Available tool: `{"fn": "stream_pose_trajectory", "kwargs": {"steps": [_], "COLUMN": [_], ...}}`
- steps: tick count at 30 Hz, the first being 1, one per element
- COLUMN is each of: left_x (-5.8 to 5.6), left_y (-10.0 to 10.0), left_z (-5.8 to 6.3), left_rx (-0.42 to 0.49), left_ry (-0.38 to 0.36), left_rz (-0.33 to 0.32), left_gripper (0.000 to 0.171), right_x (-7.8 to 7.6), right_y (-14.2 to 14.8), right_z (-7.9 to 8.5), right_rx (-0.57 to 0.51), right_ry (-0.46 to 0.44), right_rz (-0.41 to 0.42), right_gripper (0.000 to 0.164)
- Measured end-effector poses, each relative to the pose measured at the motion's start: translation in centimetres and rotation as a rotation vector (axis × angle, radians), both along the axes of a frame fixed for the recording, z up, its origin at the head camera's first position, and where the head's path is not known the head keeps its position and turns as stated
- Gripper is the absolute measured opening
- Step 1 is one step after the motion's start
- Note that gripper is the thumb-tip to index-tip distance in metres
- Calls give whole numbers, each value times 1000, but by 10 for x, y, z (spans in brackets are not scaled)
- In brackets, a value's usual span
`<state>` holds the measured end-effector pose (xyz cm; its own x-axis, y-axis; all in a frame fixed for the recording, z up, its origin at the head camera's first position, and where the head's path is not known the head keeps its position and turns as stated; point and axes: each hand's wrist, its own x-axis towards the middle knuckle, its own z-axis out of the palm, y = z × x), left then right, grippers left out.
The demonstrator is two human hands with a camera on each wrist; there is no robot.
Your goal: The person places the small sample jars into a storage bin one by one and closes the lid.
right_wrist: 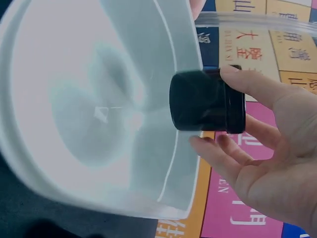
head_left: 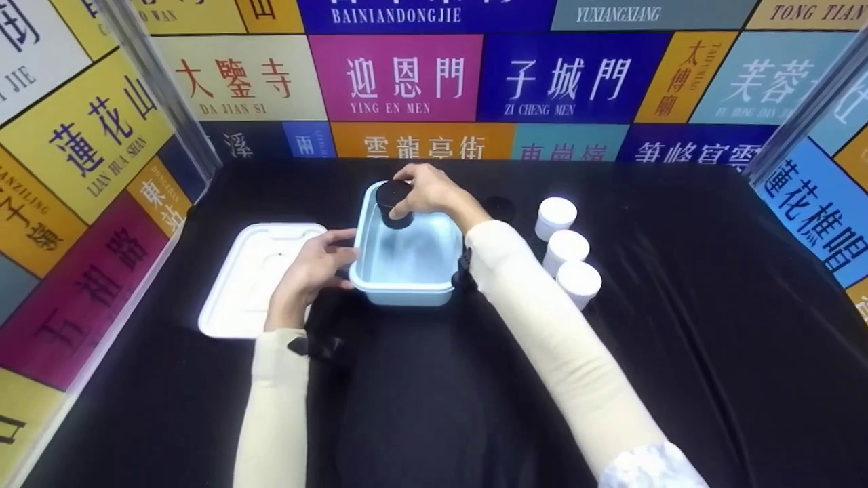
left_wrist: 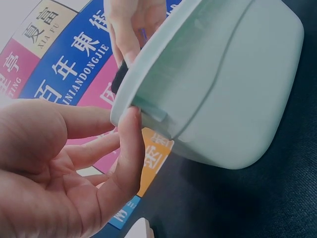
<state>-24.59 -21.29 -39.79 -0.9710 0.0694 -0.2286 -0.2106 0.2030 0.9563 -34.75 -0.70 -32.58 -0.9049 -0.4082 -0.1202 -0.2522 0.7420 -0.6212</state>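
A light blue plastic tub stands in the middle of the black-covered table. My left hand is at its left side, and in the left wrist view the fingers pinch the rim. Over the tub's far left corner, my right hand grips a black lidded jar by its top from above. In the right wrist view the thumb lies on one side of the jar's lid and fingers on the other, while the jar's body overlaps the tub's inner wall.
A white rectangular lid lies left of the tub, partly behind the left hand. To the right stand three white lidded jars in a row. A dark round object sits behind the right forearm. Printed panels border the table.
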Motion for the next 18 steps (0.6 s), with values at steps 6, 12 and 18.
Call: {"fn": "stream_pose_trajectory", "kwargs": {"steps": [6, 12, 18], "left_x": [-1, -1, -2], "left_y": [-1, -2, 0], "left_z": [1, 0, 0], "left_rx": [-11, -15, -5], "left_ry": [-5, -4, -1], "left_rz": [6, 2, 7], "left_gripper": [52, 52, 52], "right_x": [-8, -14, -16], "right_y": [-7, -11, -14], "right_z": [-9, -15, -13], "right_rx": [18, 57, 115], "right_ry": [3, -81, -113], "right_rz": [-21, -50, -39], "right_gripper": [72, 74, 73]}}
